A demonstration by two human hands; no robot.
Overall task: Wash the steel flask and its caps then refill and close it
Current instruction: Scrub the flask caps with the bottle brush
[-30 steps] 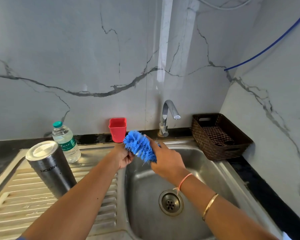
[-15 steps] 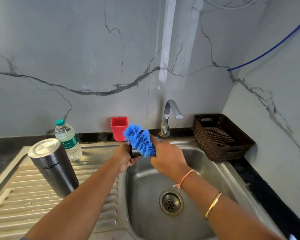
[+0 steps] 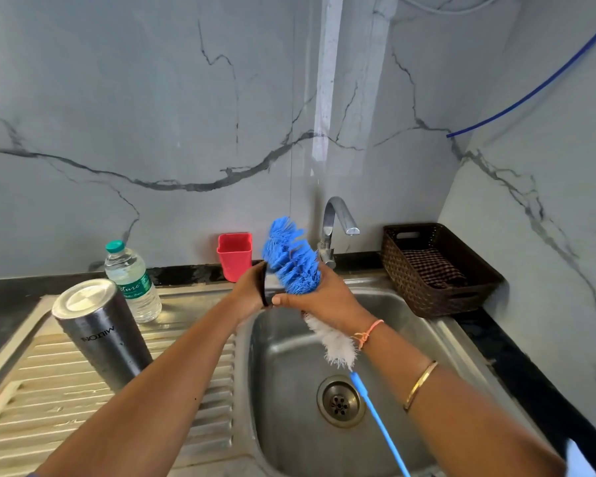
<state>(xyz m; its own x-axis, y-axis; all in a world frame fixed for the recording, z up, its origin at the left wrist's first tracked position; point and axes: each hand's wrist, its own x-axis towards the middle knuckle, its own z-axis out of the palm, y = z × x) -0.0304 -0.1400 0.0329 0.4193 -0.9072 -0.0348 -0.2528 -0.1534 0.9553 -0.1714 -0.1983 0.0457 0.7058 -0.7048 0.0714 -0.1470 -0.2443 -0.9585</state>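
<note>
While the cap (image 3: 264, 287) is small, stiff and probably light, it will likely turn slick once wet, so a hold across its rim seems safest. The left hand (image 3: 246, 294) has it that way, fingers curled round the dark edge, over the far left corner of the sink (image 3: 289, 435). The right hand (image 3: 331, 301) wraps the blue head of the brush (image 3: 291, 259), fingers closed round the soft, springy bristles and thumb pointing left toward the cap. The brush's white bristles and thin handle trail toward the near side under the wrist. Both forearms reach in from the near edge and meet just before the tap (image 3: 334, 228). The steel flask (image 3: 100, 332) stands upside down on the ribbed drainboard, well apart to the left. Rigid, smooth-walled and surely heavier, it is best taken round its middle.
</note>
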